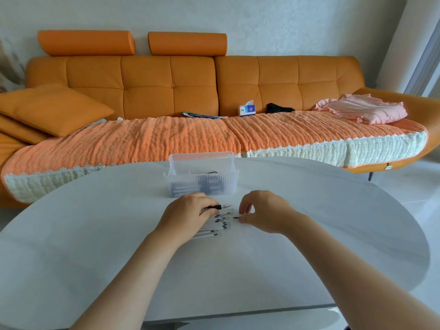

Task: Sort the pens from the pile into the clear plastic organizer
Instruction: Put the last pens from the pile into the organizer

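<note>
A pile of white pens with black tips lies on the white table, in front of a clear plastic organizer that holds several dark pens. My left hand lies over the left part of the pile and grips a pen with a black grip section, its tip pointing right. My right hand is just right of the pile, fingers curled, pinching the end of one pen.
An orange sofa with a knitted cover stands behind the table. On it lie a tissue box, magazines, a black item, pink clothing and orange cushions. The table's curved edge runs on the right.
</note>
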`<state>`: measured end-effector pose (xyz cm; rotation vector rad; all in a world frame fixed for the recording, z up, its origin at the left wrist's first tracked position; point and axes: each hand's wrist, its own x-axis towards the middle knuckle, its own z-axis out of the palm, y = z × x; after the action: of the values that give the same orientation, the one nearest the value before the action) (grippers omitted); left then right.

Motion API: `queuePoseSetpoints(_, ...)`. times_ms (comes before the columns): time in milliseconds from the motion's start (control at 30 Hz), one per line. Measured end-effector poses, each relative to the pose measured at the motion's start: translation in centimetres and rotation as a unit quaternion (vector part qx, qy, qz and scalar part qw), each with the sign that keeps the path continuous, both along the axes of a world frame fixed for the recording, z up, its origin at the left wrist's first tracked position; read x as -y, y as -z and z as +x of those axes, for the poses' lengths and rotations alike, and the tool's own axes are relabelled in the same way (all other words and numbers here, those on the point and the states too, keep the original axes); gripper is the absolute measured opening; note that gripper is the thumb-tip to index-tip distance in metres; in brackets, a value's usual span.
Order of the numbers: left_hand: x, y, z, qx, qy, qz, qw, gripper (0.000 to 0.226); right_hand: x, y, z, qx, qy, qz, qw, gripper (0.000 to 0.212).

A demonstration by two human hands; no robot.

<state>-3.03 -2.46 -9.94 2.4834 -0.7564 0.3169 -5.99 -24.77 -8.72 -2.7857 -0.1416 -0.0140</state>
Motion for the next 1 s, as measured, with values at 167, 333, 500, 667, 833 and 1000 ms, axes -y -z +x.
queuePoseSetpoints(167, -0.2, -0.1, -0.1, -0.007, 0.004, 0.007, 1.000, 0.012, -0.3, -0.5, -0.2, 0.053, -0.016, 0.053, 0.997, 0.008)
queuePoseSetpoints(333, -0.3, -0.2, -0.1, -0.014, 0.012, -0.004, 1.000, 0.013, -0.9, -0.6, -0.4, 0.066, -0.035, 0.065, 0.995, 0.010)
queuePoseSetpoints(500, -0.2, -0.3, -0.4, -0.031, 0.027, -0.016, 0.999, 0.014, -1.8, -0.6, -0.5, 0.078, -0.053, 0.083, 0.992, 0.010)
queuePoseSetpoints(667, -0.4, -0.6, -0.4, -0.077, 0.037, -0.028, 0.996, 0.014, -2.6, -0.5, -0.4, 0.081, -0.046, 0.096, 0.991, 0.017)
queuePoseSetpoints(833, -0.9, -0.7, -0.4, -0.078, 0.043, -0.019, 0.996, 0.021, -3.2, -0.5, -0.4, 0.063, -0.062, 0.036, 0.995, 0.023)
queuePoseSetpoints(1000, -1.1, -0.3, -0.5, -0.042, 0.053, -0.035, 0.997, 0.014, -3.7, -0.2, -0.3, 0.035, -0.061, 0.096, 0.993, 0.025)
